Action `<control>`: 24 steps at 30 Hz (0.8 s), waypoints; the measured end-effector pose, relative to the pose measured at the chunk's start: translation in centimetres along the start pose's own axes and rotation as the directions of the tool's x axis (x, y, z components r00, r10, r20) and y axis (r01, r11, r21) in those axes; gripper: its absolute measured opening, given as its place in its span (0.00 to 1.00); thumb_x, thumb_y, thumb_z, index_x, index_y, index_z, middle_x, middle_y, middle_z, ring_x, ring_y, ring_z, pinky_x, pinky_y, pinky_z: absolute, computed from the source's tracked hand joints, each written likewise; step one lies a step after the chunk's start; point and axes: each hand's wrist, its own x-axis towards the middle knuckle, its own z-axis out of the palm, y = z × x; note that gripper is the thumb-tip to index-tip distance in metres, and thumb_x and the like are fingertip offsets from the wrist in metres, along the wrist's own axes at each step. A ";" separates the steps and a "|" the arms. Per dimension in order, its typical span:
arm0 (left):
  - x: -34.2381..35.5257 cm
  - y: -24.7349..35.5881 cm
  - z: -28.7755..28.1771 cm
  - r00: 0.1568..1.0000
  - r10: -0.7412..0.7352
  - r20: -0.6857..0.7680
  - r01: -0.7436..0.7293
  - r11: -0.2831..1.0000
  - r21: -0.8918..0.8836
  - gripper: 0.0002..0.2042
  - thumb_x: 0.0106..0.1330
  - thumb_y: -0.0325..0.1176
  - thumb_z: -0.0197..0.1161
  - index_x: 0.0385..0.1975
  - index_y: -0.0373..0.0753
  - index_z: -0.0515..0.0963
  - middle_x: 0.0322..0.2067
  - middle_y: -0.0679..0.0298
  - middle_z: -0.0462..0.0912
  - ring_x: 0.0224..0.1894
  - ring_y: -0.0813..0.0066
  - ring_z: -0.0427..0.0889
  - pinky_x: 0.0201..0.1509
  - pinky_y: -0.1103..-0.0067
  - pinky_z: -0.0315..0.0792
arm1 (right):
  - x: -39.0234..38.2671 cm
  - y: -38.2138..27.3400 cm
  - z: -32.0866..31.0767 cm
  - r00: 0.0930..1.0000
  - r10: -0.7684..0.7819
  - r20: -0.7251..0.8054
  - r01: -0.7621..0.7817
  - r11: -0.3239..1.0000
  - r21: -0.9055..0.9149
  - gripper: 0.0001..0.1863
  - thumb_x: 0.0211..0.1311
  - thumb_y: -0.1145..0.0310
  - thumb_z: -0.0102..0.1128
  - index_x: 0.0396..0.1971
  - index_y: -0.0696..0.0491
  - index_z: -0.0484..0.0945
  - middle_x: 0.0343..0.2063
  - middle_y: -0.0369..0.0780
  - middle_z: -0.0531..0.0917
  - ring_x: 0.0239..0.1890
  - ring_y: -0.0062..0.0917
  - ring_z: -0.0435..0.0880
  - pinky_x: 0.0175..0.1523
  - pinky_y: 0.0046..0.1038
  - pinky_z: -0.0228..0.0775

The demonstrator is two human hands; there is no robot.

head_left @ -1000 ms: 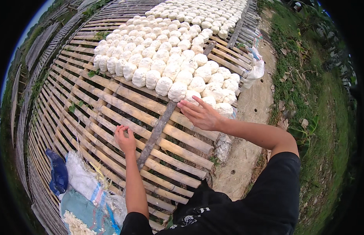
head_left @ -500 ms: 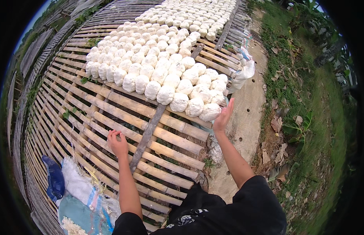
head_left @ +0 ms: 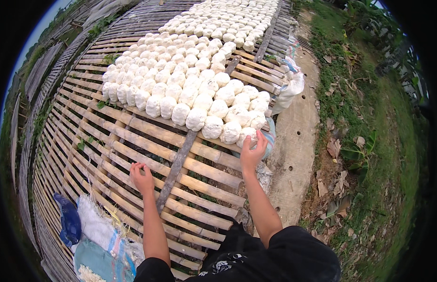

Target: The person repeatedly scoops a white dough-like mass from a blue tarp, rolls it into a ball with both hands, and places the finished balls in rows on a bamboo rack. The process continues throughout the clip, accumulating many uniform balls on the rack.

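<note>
Rows of rounded white lumps [head_left: 196,119], like dough or pressed pulp, sit close together on a rack of bamboo slats [head_left: 213,171]. At the front right corner of the rows, my right hand [head_left: 254,149] is up against the nearest corner lump [head_left: 247,135]. Its thumb and fingers are apart, and they hide part of that lump. My left hand [head_left: 142,178] hovers over the slats, left of the dark crosswise strip [head_left: 177,164]. Its fingers are loosely bent, with nothing visible in them.
At the lower left, a blue-green container [head_left: 94,256] holds crumbly white material beside a white woven sack [head_left: 97,221] and a dark blue plastic piece [head_left: 68,220]. White sacking [head_left: 291,89] hangs off the rack's right edge. Beyond run a concrete ledge [head_left: 291,174] and grass [head_left: 387,188].
My right hand has moved left and slightly nearer, from the side of the corner lump round to its front. My left hand has barely moved; the view has shifted slightly.
</note>
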 end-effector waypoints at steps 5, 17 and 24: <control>0.1 -0.2 0.1 1.000 0.022 0.001 -0.022 1.000 -0.017 0.06 0.68 0.32 0.65 0.39 0.38 0.82 0.53 0.55 0.82 0.69 0.49 0.75 0.71 0.54 0.65 | 0.1 1.3 1.3 0.991 -0.128 -0.034 0.121 0.979 -0.164 0.30 0.78 0.62 0.53 0.72 0.63 0.64 0.67 0.52 0.68 0.70 0.46 0.68 0.76 0.45 0.57; 0.0 -0.1 0.2 0.999 0.027 -0.038 -0.028 0.999 -0.022 0.06 0.68 0.31 0.66 0.38 0.36 0.82 0.52 0.52 0.82 0.67 0.46 0.76 0.69 0.56 0.68 | 4.0 2.4 3.7 0.973 0.026 -0.228 0.019 0.981 0.192 0.34 0.80 0.59 0.40 0.77 0.65 0.59 0.77 0.56 0.63 0.79 0.47 0.61 0.81 0.41 0.50; -0.1 0.7 0.0 0.997 -0.015 -0.070 0.011 0.999 -0.047 0.05 0.63 0.31 0.68 0.35 0.39 0.81 0.52 0.57 0.81 0.66 0.49 0.76 0.69 0.54 0.66 | 4.3 2.6 3.8 0.980 -0.031 -0.194 0.039 0.999 0.037 0.36 0.83 0.53 0.41 0.76 0.67 0.59 0.77 0.56 0.63 0.80 0.48 0.60 0.82 0.42 0.51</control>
